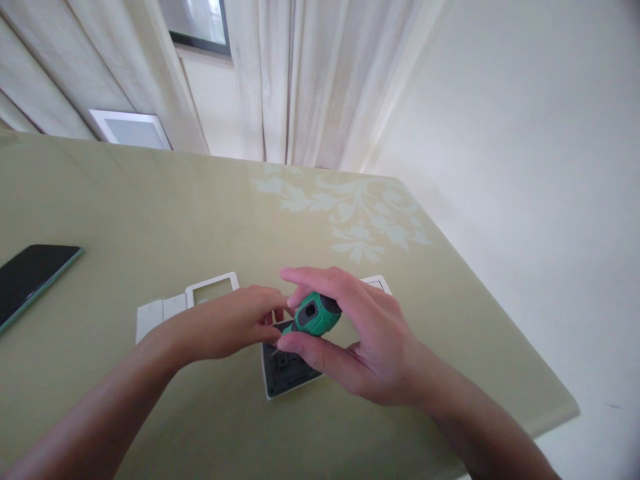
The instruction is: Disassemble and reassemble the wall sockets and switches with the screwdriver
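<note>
A screwdriver with a green and black handle (pixel 317 315) points down and to the left over a dark-backed wall switch panel (pixel 290 383) with a white rim. My right hand (pixel 367 337) curls round the handle, thumb on the near side and fingers on the far side. Beside the screwdriver's lower end, my left hand (pixel 240 320) has its fingers bent together at the panel's far left edge. What lies between those fingertips is hidden. My right hand covers the panel's right part.
A white frame (pixel 213 285) and white plates (pixel 150 320) lie left of the panel, partly behind my left arm. Another white piece (pixel 379 283) shows behind my right hand. A phone (pixel 37 273) lies at the left. The table's right edge runs along a wall.
</note>
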A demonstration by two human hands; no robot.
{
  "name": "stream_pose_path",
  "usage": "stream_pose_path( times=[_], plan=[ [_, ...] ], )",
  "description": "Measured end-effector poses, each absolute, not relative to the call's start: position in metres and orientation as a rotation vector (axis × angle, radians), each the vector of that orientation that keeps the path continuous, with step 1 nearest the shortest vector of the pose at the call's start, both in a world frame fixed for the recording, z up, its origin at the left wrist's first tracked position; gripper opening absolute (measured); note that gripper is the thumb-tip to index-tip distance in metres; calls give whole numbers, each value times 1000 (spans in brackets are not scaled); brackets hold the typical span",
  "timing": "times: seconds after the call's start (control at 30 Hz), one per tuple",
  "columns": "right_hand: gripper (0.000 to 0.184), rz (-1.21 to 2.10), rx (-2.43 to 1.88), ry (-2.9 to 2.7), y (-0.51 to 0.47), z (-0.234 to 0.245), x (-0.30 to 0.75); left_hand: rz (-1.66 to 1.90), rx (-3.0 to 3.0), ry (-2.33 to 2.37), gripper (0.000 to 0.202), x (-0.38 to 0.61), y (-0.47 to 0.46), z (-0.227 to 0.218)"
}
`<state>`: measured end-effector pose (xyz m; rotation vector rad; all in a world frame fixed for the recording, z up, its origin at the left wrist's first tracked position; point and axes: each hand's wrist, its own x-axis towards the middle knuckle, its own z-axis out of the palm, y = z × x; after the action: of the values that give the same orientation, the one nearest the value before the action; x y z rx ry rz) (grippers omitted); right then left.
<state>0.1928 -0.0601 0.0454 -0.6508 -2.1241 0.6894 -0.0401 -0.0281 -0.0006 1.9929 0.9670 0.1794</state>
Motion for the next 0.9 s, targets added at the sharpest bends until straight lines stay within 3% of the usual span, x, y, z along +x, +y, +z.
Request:
stream_pose_path(
  times=[0.9],
  plan=[
    [56, 690, -658, -2119, -62, 45, 193, 138, 1896, 891, 14, -37, -28, 5]
  ],
)
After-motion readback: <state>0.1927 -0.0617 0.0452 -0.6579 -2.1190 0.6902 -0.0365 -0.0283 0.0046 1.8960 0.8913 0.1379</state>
